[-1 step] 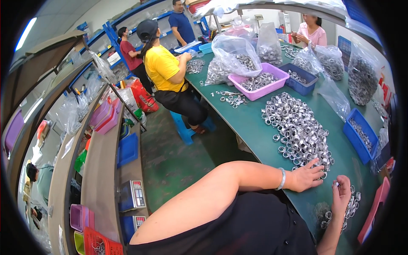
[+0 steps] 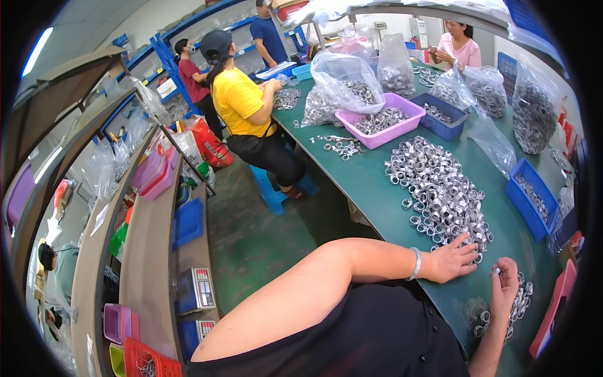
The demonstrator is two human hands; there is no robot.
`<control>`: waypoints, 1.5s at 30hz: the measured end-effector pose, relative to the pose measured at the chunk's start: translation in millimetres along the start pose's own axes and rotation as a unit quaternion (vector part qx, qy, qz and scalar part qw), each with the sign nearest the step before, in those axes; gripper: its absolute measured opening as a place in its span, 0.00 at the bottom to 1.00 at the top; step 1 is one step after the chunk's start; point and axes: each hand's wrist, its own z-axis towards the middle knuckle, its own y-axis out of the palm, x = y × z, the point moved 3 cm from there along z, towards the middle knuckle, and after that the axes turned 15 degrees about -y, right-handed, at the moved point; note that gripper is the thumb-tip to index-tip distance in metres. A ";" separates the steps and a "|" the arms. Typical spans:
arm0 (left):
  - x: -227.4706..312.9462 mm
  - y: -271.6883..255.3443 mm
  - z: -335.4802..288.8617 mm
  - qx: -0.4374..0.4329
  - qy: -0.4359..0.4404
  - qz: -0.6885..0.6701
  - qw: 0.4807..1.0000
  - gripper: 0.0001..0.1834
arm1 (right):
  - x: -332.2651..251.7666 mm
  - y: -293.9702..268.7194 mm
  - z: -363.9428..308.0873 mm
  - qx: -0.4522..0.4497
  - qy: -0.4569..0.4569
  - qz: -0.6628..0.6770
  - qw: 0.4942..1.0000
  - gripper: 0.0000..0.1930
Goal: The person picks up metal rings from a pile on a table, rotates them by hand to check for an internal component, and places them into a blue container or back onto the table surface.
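Observation:
A large heap of silvery metal rings lies on the green tabletop. My left hand, with a pale bracelet at its wrist, rests palm down at the heap's near end, fingers spread and touching the closest rings. To its right, my right hand is raised with thumb and fingers pinched around a small silvery piece. The fingers hide most of that piece. A smaller group of rings lies beside and behind my right wrist, with some more on the wrist's left side.
Beyond the heap stand a purple tray, a dark blue tray and clear bags of rings. A blue bin and pink tray line the right. A person in yellow sits at the table's left edge; shelving stands left.

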 end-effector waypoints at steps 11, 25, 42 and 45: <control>0.4 -5.4 0.9 0.018 -0.005 -0.012 1.000 0.23 | -22.0 5.6 5.8 0.005 -0.030 -0.088 0.996 0.12; 0.1 -17.1 2.6 0.028 -0.027 0.018 0.999 0.20 | -49.5 10.1 12.9 -0.013 -0.133 -0.234 0.963 0.13; -0.5 -20.4 5.2 -0.003 -0.030 0.023 0.999 0.22 | -49.7 11.3 11.8 -0.038 -0.167 -0.266 0.949 0.13; 1.3 -19.2 5.5 0.000 -0.023 0.029 0.999 0.21 | -52.1 10.0 10.6 -0.037 -0.168 -0.268 0.948 0.13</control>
